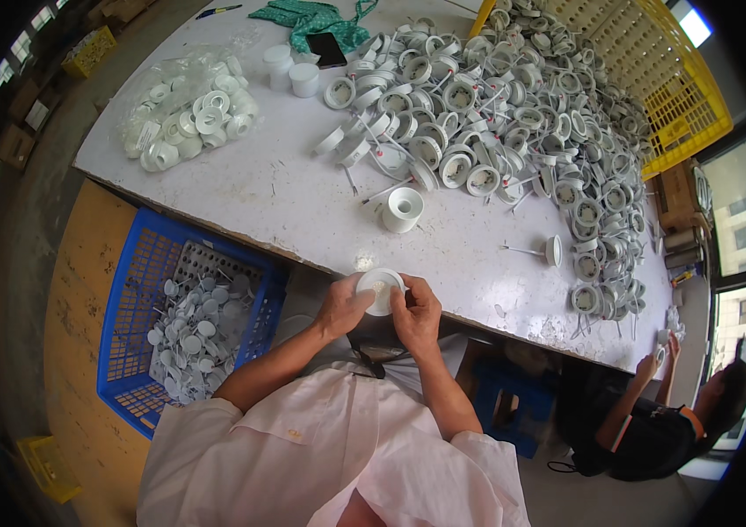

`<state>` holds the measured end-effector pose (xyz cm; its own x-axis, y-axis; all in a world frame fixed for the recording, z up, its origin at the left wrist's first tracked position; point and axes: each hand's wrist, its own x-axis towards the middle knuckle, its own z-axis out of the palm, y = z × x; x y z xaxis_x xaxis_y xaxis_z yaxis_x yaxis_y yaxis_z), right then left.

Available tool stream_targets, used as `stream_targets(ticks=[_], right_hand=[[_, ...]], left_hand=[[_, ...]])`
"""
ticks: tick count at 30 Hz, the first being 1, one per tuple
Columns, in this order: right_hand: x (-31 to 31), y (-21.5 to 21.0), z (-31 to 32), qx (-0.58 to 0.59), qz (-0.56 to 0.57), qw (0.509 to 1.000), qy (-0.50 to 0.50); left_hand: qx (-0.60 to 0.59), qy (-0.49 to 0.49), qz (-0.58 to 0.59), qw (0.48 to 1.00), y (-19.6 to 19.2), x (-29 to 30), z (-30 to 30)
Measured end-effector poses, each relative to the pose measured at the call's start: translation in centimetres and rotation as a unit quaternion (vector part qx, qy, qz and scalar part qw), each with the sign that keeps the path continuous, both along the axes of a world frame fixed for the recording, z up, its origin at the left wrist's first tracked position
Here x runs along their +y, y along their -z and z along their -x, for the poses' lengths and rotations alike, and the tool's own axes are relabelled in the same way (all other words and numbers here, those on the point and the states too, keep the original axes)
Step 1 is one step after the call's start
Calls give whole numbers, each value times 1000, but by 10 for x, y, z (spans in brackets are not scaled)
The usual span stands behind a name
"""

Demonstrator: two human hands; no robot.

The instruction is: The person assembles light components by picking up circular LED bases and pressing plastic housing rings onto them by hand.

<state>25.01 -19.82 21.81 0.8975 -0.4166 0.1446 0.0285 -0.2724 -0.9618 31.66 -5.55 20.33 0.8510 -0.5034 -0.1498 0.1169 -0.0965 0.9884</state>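
Between my two hands, at the table's front edge, is a round white lamp housing [381,290] with a pale disc inside its rim. My left hand [345,304] grips its left side, and my right hand [416,311] grips the right side with the thumb on the rim. Just beyond my hands stands a white cylindrical fixture [402,209] with a hole in its top. Farther right, one loose white lamp housing [552,251] rests on its side with a wire sticking out to the left.
A large heap of white lamp housings [483,180] spreads from a tipped yellow crate [685,127]. At the left lie a clear bag of white rings [212,112], white jars [304,80], a phone [326,50] and green cloth [311,19]. Below is a blue crate [129,255]. A co-worker [654,426] sits right.
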Motion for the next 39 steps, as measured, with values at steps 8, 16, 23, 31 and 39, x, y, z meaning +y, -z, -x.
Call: stream_targets(ticks=[8,16,23,31,39], right_hand=[[-4,1,2,34,-22,999,3],[-11,-30,8,-30,209,968,-136],[-30,-9,26,-20,206,978,-36],[-150,-5,51,76,172,954,235],[-246,0,58,130,224,889,376]], left_hand=[[56,11,21,998,-10,3,-1],[36,64,100,992,5,1,0],[149,174,68,971,3,-15,-1],[154,181,22,971,5,-19,1],[143,177,-7,974,25,-7,7]])
